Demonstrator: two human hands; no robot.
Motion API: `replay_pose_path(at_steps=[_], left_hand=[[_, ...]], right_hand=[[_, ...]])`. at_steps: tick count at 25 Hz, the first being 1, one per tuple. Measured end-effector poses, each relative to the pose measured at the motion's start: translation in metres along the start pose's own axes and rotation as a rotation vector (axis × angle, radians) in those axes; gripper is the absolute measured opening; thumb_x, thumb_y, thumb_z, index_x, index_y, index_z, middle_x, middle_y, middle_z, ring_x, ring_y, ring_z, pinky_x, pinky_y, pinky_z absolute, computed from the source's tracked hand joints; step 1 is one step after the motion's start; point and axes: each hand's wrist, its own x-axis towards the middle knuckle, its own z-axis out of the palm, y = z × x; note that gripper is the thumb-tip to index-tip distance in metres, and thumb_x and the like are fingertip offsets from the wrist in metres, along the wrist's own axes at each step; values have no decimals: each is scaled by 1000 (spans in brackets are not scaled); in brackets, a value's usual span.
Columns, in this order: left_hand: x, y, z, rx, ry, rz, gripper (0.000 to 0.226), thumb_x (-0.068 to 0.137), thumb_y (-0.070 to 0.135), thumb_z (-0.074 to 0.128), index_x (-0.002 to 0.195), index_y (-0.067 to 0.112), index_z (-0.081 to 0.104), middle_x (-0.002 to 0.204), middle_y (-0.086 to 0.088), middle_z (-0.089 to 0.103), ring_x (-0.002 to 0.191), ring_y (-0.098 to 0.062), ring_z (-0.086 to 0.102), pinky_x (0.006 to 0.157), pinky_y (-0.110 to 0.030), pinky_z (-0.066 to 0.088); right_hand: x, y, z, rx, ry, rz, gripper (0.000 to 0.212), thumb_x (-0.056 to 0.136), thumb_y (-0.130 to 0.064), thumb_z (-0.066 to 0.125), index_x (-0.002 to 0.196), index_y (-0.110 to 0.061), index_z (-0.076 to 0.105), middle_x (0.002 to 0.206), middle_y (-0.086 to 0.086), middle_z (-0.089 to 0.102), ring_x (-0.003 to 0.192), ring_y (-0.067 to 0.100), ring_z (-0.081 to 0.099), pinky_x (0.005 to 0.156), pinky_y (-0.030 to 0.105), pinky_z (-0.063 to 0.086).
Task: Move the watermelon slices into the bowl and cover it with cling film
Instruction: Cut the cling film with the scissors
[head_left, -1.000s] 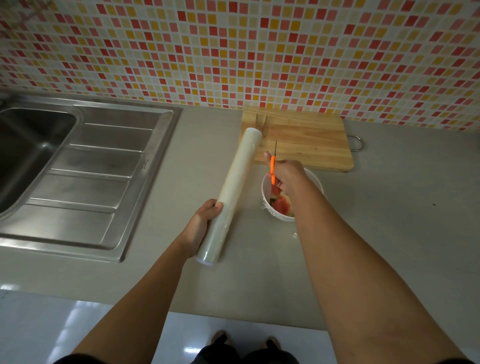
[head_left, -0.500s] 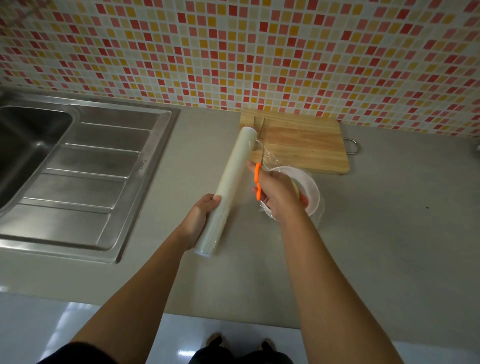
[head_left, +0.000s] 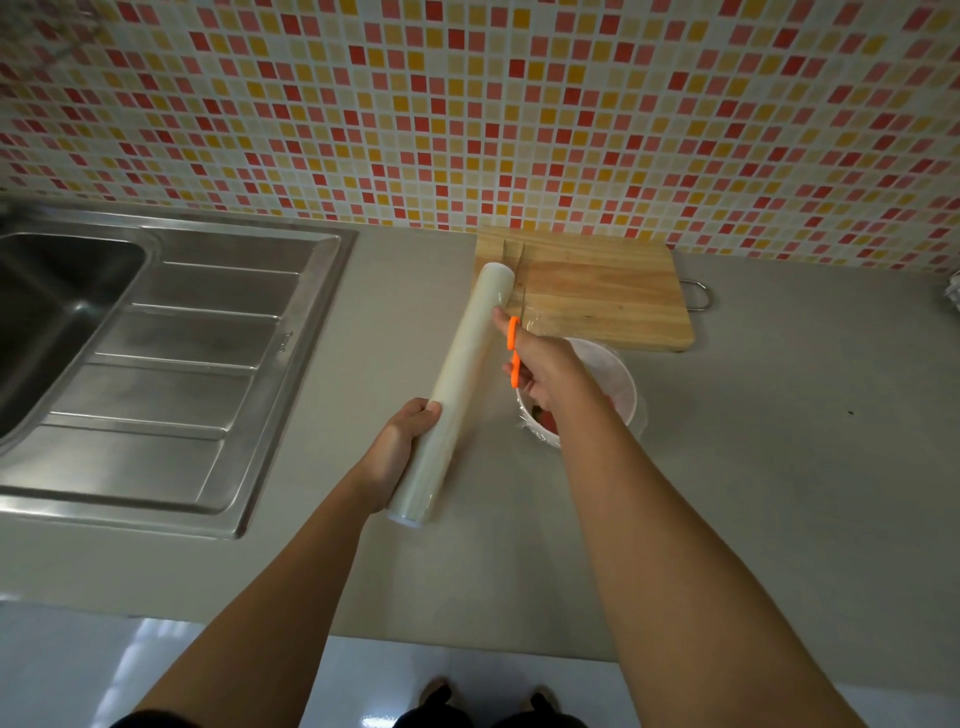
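Note:
My left hand grips the near end of a long white roll of cling film, held slanted above the counter. Orange-handled scissors are in my right hand, blades pointing away along the far end of the roll, at the film stretched off it. Beneath my right hand a white bowl stands on the counter with film draped over it. Red watermelon slices show at its near side; my wrist hides most of the inside.
A wooden cutting board with a metal handle lies behind the bowl against the tiled wall. A steel sink with a ribbed drainboard fills the left. The counter's front edge runs below my forearms.
My right hand with the scissors has moved left from over the bowl and then away along the roll's far end. Film now lies over the bowl. The left hand held the roll steady.

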Motion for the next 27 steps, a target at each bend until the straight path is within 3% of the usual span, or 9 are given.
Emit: replay_pose_path(at_steps=[6,11,18,20,24,27], left_hand=[[0,0,-4,-7,-1,-5,28,95,31,44,107,7,50,93,-14,55,67,-20,56,58,-29,48],[1,-2,-4,4,10,-6,34,95,31,43,112,3,50,89,-13,54,67,-20,55,59,-29,47],[5,-4,-8,-38,26,-14,28,94,34,45,104,8,49,87,-11,54,66,-20,56,57,-29,48],[8,-4,-10,-10,114,4,30,91,38,50,99,9,52,87,-10,56,71,-23,56,63,-33,47],[14,1,-23,260,500,116,32,87,42,57,110,21,59,92,-1,63,84,-22,61,72,-33,49],[14,1,-41,608,657,129,46,87,43,56,121,12,52,106,-11,61,98,-33,57,84,-39,47]], right_hand=[[16,-4,2,-66,16,-33,52,59,-64,71,69,-14,57,62,-3,60,56,13,56,79,30,51],[26,0,0,-115,74,-73,47,61,-61,72,57,-16,58,50,-6,61,62,16,61,83,34,52],[18,-2,4,-218,42,-95,54,62,-67,64,54,-15,56,52,-3,57,66,19,62,84,36,51],[11,-2,13,-235,55,-125,46,70,-57,62,59,-12,63,53,-2,57,66,21,62,77,33,51],[-13,15,40,-491,-4,-322,38,80,-46,52,60,-15,59,59,4,55,69,27,59,65,28,44],[-28,39,54,-723,43,-475,29,83,-37,56,85,-11,68,78,12,66,82,31,59,67,30,41]])
